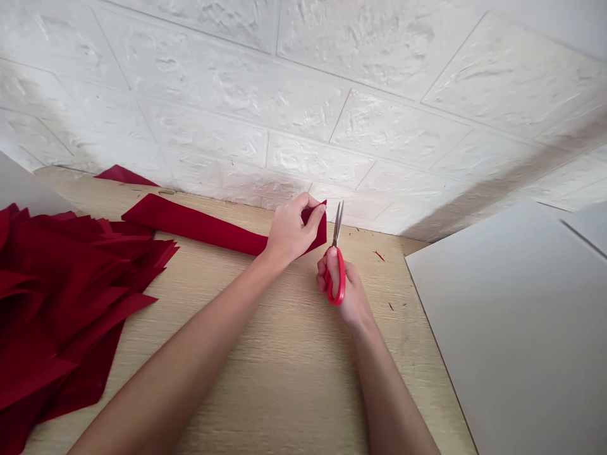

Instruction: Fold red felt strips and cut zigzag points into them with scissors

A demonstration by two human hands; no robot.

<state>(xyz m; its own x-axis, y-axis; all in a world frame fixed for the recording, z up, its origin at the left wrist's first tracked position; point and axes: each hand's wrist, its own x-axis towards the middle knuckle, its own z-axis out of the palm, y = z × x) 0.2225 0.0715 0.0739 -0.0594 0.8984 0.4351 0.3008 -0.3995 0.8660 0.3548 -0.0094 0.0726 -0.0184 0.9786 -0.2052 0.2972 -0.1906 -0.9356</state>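
Observation:
A long strip of dark red fabric (203,229) stretches across the wooden tabletop from the left. Its right end is pinched between the thumb and fingers of my left hand (296,227), with a pointed corner sticking up past the fingertips. In my right hand (348,287) is a pair of scissors (337,243) with red handles, the thumb through one loop. The blades point up and away from me, slightly parted at the tips. They stand just right of the fabric's end, apart from it.
A big heap of red fabric pieces (61,303) covers the table's left side. One more red piece (126,175) lies by the white brick-patterned wall (227,82). Small red scraps (378,255) dot the wooden table (279,373) at right, beside a white panel (516,328).

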